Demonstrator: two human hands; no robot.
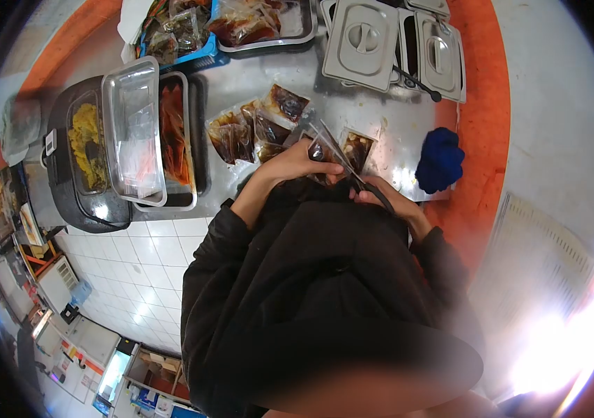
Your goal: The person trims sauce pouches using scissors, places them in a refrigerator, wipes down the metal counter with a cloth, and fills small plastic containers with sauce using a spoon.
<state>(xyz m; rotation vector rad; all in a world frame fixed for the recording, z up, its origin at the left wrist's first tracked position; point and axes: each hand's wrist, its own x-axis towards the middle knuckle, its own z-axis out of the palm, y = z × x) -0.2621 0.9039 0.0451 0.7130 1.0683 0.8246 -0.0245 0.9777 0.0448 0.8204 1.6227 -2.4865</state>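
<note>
My left hand (295,163) is closed on a clear plastic sachet of dark brown sauce (320,153), just in front of my body. In my right hand (391,198) is a pair of scissors (379,194), its blades pointing up and away across the sachet. Whether the blades touch the plastic I cannot tell. Beyond my left hand, several more sauce sachets (233,136) lie in a loose group on the metal table (255,73). One separate sachet (357,148) lies just past the scissors.
Left are a clear plastic container (132,83), a metal tray (187,195) of reddish packets, and a black pot (89,217) with yellow food. At the back stand a blue basket (206,57) of packets and lidded steel pans (358,59). A dark blue cloth (440,160) lies right.
</note>
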